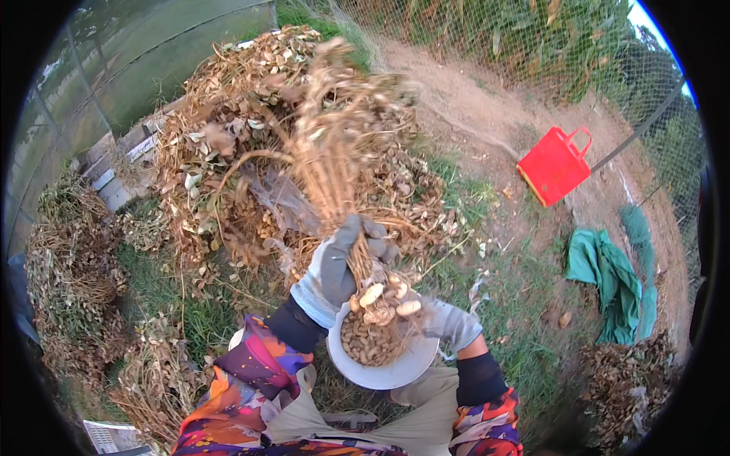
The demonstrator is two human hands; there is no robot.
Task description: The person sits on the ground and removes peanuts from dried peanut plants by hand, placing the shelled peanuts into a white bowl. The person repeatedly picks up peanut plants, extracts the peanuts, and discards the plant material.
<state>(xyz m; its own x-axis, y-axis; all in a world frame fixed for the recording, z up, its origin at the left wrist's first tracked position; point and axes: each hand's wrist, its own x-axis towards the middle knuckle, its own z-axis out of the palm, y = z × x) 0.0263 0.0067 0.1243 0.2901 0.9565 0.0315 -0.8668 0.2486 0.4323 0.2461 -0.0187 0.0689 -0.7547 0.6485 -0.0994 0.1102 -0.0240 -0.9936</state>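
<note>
My left hand, in a grey and white work glove, is closed around the stems of a bundle of dried peanut plants. The leafy tops point away from me and are blurred. Peanut pods hang from the root end, over a white bucket. Inside the bucket lie many loose peanuts. My right hand, gloved too, is at the bucket's right rim beside the hanging pods. Its fingers are blurred and partly hidden, so whether they grip a pod cannot be told.
A large heap of dried peanut plants rises ahead, with more piles at left and lower right. A red bag and green sheeting lie to the right. Netting borders the plot.
</note>
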